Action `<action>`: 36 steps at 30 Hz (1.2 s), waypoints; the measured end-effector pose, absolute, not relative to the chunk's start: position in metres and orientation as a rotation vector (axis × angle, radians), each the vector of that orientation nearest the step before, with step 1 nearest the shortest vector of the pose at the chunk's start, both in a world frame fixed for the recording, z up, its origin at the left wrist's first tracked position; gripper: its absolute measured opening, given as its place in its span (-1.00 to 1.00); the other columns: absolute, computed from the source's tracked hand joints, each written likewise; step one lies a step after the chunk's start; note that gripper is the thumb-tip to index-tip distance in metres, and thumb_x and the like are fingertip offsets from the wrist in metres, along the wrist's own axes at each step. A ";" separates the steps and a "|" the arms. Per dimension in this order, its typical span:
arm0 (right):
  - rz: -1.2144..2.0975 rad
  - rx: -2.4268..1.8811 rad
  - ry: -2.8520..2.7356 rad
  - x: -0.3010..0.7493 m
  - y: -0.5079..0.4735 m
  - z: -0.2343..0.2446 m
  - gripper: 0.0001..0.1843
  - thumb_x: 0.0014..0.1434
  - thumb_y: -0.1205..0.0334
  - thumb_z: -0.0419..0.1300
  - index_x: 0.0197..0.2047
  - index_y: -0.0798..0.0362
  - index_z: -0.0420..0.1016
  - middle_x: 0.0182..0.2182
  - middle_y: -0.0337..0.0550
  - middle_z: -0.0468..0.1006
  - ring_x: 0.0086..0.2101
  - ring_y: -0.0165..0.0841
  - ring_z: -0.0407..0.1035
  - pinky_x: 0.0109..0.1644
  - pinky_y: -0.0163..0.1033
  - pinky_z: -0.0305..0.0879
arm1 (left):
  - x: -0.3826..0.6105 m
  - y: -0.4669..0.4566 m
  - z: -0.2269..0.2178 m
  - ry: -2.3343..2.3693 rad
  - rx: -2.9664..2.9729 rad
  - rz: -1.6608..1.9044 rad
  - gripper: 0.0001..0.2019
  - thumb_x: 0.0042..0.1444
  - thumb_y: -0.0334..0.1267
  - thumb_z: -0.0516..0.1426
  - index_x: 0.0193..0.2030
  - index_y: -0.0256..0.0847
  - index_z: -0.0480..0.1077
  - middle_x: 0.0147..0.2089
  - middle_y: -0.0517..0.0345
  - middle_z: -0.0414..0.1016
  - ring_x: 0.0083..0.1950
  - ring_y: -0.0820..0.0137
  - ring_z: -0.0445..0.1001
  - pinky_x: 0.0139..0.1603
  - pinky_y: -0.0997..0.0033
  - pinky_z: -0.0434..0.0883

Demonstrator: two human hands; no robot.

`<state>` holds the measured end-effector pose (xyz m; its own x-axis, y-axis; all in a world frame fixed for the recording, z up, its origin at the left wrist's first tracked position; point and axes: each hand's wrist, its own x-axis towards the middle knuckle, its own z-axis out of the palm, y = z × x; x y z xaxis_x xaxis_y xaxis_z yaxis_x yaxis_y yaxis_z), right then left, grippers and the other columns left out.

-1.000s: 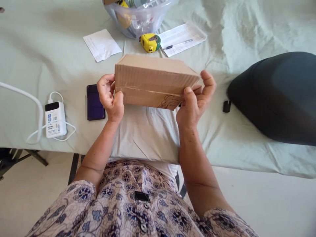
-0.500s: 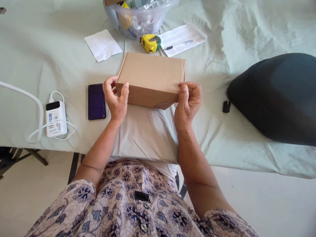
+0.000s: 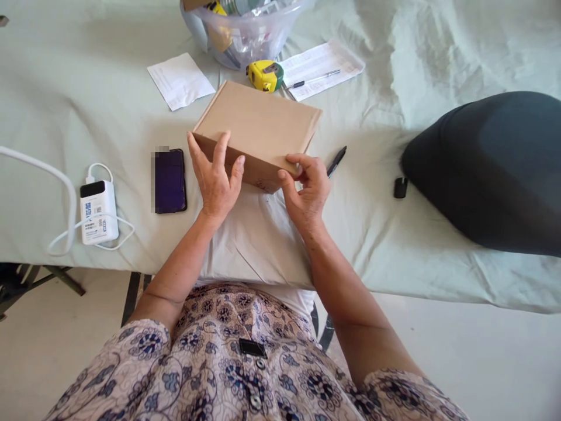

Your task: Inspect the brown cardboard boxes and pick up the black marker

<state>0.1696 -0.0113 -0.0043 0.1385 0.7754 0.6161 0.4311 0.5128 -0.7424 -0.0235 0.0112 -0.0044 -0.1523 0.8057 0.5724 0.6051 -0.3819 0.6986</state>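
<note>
A closed brown cardboard box (image 3: 258, 120) sits turned at an angle in front of me, with a dark print partly showing on its near side. My left hand (image 3: 217, 181) rests against its near left side, fingers spread along the top edge and not wrapped round it. At the near right corner, my right hand (image 3: 309, 190) has thumb and forefinger closed on the cardboard. Just beyond that hand lies a black marker (image 3: 337, 161), its lower end hidden by the hand. The underside of the box is out of sight.
Behind the box are a yellow tape measure (image 3: 264, 76), a paper with a pen (image 3: 315, 79), a white slip (image 3: 180, 82) and a filled plastic basket (image 3: 258, 29). Left lie a phone (image 3: 170, 181) and a white power bank (image 3: 99, 213). Right are a black cap (image 3: 400, 188) and a large dark object (image 3: 491, 169).
The box has turned clockwise, its near right corner swinging toward me and left. My left fingers have spread out, my right hand has shifted left, and the marker has come into view.
</note>
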 end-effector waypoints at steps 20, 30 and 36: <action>0.317 -1.143 -1.485 0.188 0.013 -0.013 -0.50 0.32 -0.33 0.22 0.02 -0.11 0.64 -0.45 -0.26 0.44 -0.46 -0.37 0.34 -0.29 -0.16 0.45 | -0.003 -0.004 0.002 1.530 2.010 1.402 -0.16 0.01 0.50 0.22 0.26 -0.04 0.36 0.62 -0.18 -0.10 0.61 -0.17 0.01 0.50 -0.16 0.30; 0.134 -1.150 -1.333 0.209 0.033 -0.021 -0.57 0.37 -0.27 0.19 0.03 -0.15 0.62 -0.10 -0.11 0.52 -0.19 -0.29 0.50 -0.26 -0.18 0.50 | -0.004 0.000 -0.002 1.436 2.090 1.410 -0.30 0.20 0.44 0.09 0.23 -0.06 0.35 0.60 -0.11 -0.01 0.61 -0.19 0.01 0.52 -0.24 0.23; 0.283 -1.113 -1.340 0.207 0.028 -0.020 -0.59 0.36 -0.25 0.21 -0.08 -0.09 0.59 -0.18 -0.15 0.52 -0.23 -0.33 0.47 -0.22 -0.20 0.48 | -0.015 0.008 -0.012 1.372 2.042 1.381 -0.35 0.35 0.37 -0.10 0.36 0.01 0.25 0.53 -0.11 0.17 0.51 0.06 0.28 0.35 0.06 0.48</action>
